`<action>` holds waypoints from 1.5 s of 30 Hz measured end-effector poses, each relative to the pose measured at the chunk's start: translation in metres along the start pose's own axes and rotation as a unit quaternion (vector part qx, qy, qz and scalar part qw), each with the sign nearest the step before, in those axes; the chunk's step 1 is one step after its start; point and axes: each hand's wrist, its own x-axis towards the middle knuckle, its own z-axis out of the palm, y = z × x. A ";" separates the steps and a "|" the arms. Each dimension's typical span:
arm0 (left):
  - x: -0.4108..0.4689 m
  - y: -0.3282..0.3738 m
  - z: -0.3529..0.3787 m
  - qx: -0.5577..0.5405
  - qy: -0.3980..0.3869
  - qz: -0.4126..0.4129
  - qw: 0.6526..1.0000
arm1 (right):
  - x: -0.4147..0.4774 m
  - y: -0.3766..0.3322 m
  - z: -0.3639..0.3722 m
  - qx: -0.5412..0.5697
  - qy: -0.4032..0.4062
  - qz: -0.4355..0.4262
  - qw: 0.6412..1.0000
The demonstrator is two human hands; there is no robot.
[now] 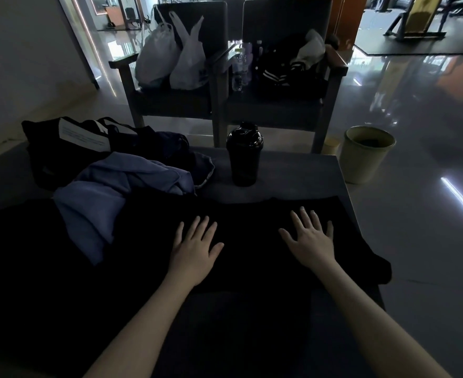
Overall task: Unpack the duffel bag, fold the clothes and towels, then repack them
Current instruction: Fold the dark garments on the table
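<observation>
Lying straight and spread, the fingers (199, 226) of the left hand (194, 251) rest palm-down on a black garment (252, 227), thumb angled out toward the other hand, and they grip nothing. The right hand (310, 238) is the same: fingers (304, 216) fanned and flat on the cloth, thumb pointing inward, with nothing held. The two hands lie well apart, the right one a little farther from the person. Both bare forearms reach in from the near edge.

The black garment is spread over the near half of the table (301, 173). Its far hem runs level toward the right edge, and one part hangs over that edge near the near right corner. It is too dark to tell what kind of clothing it is.

A crumpled blue cloth (102, 192) lies left of the left hand, overlapping the black garment's left side. Beyond it, at the far left corner, sits the dark duffel bag (47, 156) with a white card (81, 135) on top and more dark cloth bunched beside it.

A black shaker bottle (244, 156) stands upright near the middle of the far edge, apart from the clothes. Past the table are two dark chairs (279, 110); the left one holds white plastic bags (186, 58), and the right one holds a striped dark jacket (282, 75). A pale bin (361, 162) stands on the floor off the far right corner.
</observation>
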 end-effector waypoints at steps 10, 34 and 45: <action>-0.018 0.000 0.004 -0.002 -0.014 0.020 1.000 | -0.042 -0.006 0.002 -0.020 0.064 0.005 0.998; -0.142 0.001 -0.041 -0.272 0.122 -0.346 0.890 | -0.181 -0.026 -0.003 0.008 -0.078 0.030 0.996; -0.115 -0.011 -0.050 -0.702 0.092 -0.501 0.497 | -0.186 -0.015 -0.013 -0.021 -0.111 0.005 0.994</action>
